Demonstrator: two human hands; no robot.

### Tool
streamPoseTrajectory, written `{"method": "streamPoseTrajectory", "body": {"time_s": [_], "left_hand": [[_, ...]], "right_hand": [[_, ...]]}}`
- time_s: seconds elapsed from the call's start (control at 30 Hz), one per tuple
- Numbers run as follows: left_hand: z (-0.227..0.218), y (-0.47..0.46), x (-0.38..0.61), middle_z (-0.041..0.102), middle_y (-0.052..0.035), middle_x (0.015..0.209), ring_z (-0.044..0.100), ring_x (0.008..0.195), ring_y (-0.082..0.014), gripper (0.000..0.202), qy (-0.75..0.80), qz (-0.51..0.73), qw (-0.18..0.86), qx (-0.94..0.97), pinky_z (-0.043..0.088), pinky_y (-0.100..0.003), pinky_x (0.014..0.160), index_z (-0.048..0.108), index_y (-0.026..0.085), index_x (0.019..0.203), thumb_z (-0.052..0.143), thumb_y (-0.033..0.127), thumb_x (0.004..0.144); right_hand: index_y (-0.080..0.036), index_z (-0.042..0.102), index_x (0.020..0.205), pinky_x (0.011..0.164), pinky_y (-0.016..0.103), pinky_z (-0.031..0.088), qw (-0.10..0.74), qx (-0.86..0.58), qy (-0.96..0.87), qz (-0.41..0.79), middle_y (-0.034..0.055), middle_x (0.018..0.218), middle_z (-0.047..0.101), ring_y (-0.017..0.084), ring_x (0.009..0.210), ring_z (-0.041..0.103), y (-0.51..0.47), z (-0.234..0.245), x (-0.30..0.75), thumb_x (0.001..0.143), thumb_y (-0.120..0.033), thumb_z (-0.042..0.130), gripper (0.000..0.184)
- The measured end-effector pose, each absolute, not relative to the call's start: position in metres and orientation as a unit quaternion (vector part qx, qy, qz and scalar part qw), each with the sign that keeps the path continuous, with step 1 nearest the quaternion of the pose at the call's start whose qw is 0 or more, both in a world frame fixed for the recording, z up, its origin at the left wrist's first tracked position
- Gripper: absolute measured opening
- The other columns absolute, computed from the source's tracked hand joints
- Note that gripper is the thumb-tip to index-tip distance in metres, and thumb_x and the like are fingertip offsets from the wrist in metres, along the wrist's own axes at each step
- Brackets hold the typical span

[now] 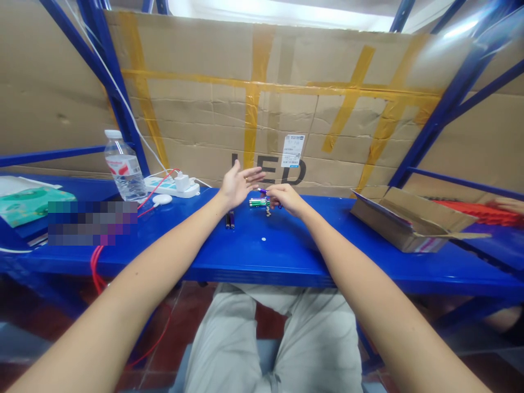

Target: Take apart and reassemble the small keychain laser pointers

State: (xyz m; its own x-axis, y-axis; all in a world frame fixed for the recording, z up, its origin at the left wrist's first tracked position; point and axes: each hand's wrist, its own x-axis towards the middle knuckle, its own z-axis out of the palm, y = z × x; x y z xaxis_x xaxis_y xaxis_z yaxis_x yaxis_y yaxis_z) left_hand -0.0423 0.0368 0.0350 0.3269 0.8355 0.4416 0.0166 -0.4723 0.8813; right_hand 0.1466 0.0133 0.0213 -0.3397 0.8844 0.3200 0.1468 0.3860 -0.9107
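Observation:
My left hand (237, 183) is held above the blue table with its fingers stretched out and the palm turned inward; nothing is in it. Between the thumb and fingers of my right hand (285, 197) is a slim purple tube (262, 190), its tip close to my left fingers. Just below lie shiny green tubes (257, 202), and small metal pieces (268, 210) like a short chain hang or lie beside them; I cannot tell which. A pair of dark purple tubes (230, 220) rests below my left wrist. Nearer me is a small white disc (263, 239).
An open cardboard box (385, 226) stands right on the blue table (245, 256). To the left are a water bottle (124, 169), a power strip (176, 186), a white round puck (162, 200) and red cables (95, 262). Behind rises a large taped cardboard sheet (204, 120). Another person's hand (510, 204) touches red material.

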Motion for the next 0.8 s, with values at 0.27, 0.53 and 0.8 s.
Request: {"method": "streamPoseTrajectory", "body": {"time_s": [0.27, 0.53, 0.8], "left_hand": [[0.036, 0.032, -0.048, 0.066, -0.0161, 0.131, 0.060, 0.123, -0.0319, 0.082, 0.320, 0.470, 0.401, 0.719, 0.050, -0.046, 0.092, 0.049, 0.019, 0.146, 0.019, 0.073, 0.092], [0.038, 0.030, -0.047, 0.069, -0.0158, 0.126, 0.061, 0.120, -0.0339, 0.080, 0.283, 0.488, 0.466, 0.682, 0.049, -0.049, 0.095, 0.059, 0.020, 0.137, 0.026, 0.075, 0.090], [0.038, 0.025, -0.042, 0.068, -0.0174, 0.125, 0.061, 0.120, -0.0348, 0.084, 0.280, 0.476, 0.489, 0.675, 0.050, -0.052, 0.097, 0.056, 0.018, 0.139, 0.025, 0.077, 0.088]], "right_hand": [[-0.015, 0.068, 0.073, 0.051, 0.028, 0.041, 0.418, -0.374, -0.739, 0.373, -0.0056, 0.043, 0.043, 0.012, 0.043, 0.044, 0.013, 0.020, 0.146, 0.072, -0.024, 0.058, 0.013], [-0.015, 0.070, 0.075, 0.051, 0.028, 0.040, 0.421, -0.375, -0.743, 0.359, -0.0055, 0.043, 0.043, 0.011, 0.042, 0.043, 0.016, 0.021, 0.149, 0.073, -0.026, 0.060, 0.014], [-0.016, 0.068, 0.072, 0.052, 0.028, 0.039, 0.411, -0.376, -0.759, 0.337, -0.0046, 0.043, 0.045, 0.013, 0.043, 0.047, 0.013, 0.022, 0.148, 0.076, -0.028, 0.060, 0.015]]}}
